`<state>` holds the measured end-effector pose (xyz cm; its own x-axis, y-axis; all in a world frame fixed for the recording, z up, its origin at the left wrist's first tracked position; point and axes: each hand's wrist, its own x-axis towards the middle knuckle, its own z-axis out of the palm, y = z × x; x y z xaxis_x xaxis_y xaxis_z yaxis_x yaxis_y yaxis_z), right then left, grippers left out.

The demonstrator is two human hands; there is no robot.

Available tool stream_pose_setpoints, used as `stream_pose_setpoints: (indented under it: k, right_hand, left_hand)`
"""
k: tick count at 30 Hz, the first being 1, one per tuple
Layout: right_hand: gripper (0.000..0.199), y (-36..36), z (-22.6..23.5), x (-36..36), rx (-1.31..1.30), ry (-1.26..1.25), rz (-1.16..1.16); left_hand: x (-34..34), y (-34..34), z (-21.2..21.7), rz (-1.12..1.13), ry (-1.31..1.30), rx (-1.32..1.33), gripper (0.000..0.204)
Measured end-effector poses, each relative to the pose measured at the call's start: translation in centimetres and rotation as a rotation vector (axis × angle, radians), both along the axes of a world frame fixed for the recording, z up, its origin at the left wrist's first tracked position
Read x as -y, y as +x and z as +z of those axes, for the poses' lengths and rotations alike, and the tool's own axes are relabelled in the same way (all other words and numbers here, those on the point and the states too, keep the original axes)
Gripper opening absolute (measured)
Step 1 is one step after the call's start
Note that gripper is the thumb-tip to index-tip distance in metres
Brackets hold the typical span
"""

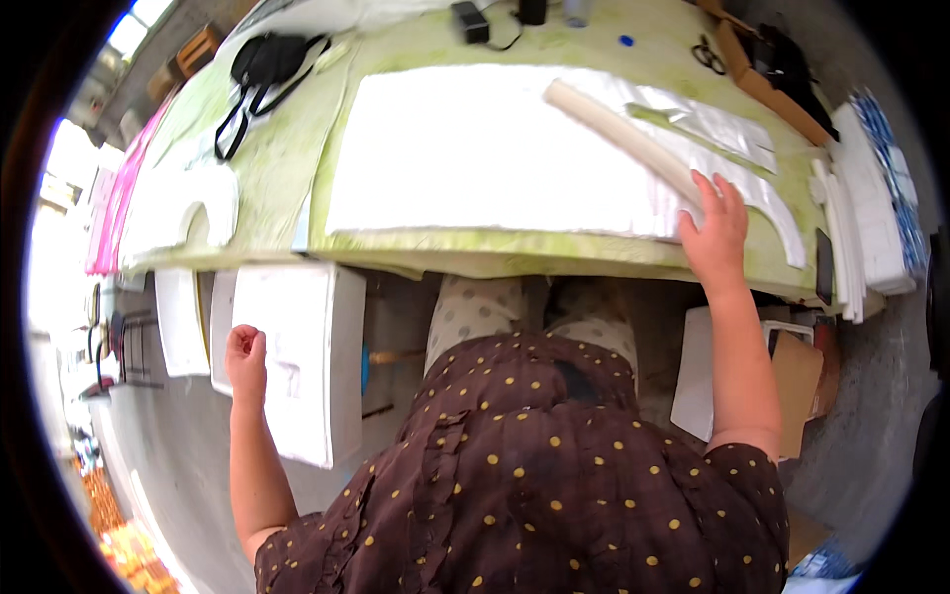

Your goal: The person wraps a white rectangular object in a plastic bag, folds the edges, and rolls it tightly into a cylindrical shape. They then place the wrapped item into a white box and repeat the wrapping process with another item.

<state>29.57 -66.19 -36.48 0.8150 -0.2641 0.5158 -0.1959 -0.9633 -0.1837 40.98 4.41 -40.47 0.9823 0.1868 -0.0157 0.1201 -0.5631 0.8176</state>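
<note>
My right hand [716,230] is at the near end of a long beige tube [623,136], fingers spread and fingertips on or just over it. That tube lies slantwise across a large white sheet [445,148] on the table. Beside it are white cut pieces, among them a curved one [782,223] and a shiny strip [708,124]. My left hand [245,362] is raised off the table's near edge at the left, its fingers curled in and no object showing in them. Below that hand stands a white box-like block [302,366].
A green cloth [282,188] covers the table. On it rest a black bag [269,59], a white U-shaped piece [188,203], a black adapter [470,22], scissors [708,56] and an open carton [772,84]. White rolls [839,238] stand at the right edge.
</note>
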Motion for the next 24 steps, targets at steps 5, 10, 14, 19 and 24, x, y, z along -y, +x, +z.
stream_pose_setpoints:
  k: [5, 10, 14, 19, 24]
  right_hand:
    - [0.056, -1.6, 1.7, 4.2, -0.312, 0.042, -0.081]
    - [0.056, -2.8, 3.3, 1.6, -0.29, 0.359, 0.0]
    - [0.054, -3.8, 1.7, -2.2, -0.048, 0.525, 0.186]
    - [0.045, -3.8, -1.2, -7.1, 0.037, 0.765, 0.136]
    - [0.042, -3.3, -0.4, -7.7, 0.007, 0.817, 0.108]
  left_hand:
    - [17.6, 2.8, 3.4, -0.393, -0.005, 0.294, 0.026]
    - [28.2, 5.8, 5.3, -0.685, 0.213, 0.555, 0.032]
    - [32.7, 10.2, 4.4, -0.652, 0.519, 0.469, 0.049]
    - [34.5, 12.3, 3.2, -0.526, 0.833, 0.138, 0.067]
    - [33.6, 11.7, 2.7, -0.509, 0.835, 0.115, 0.068]
